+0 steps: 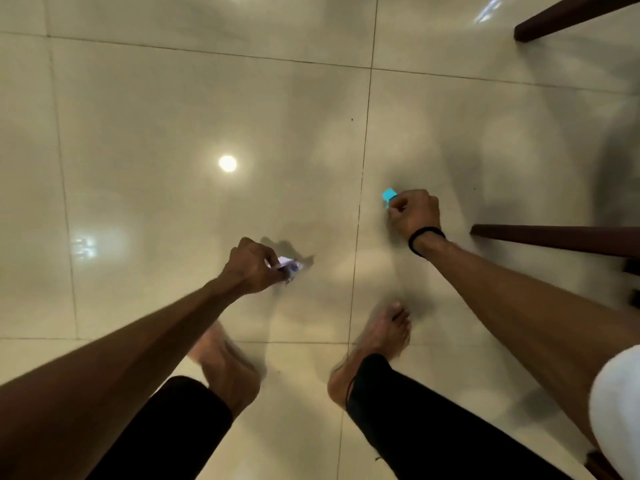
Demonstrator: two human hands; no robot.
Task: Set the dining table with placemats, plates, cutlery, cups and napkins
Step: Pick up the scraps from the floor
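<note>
I look straight down at a glossy tiled floor; no dining table shows. My left hand (251, 266) is curled round a small white piece with a blue print (290, 266), which sticks out between thumb and fingers. My right hand (414, 214), with a black band on the wrist, grips a small light-blue piece (389, 195) that pokes out past the knuckles. What either piece is cannot be told; both are mostly hidden in the fists. Both hands hang above the floor, apart from each other.
Dark wooden furniture legs cross the upper right (568, 15) and the right side (554, 239) close to my right wrist. My bare feet (377, 341) stand on the cream tiles (173, 116). A ceiling light reflects in the floor (227, 163).
</note>
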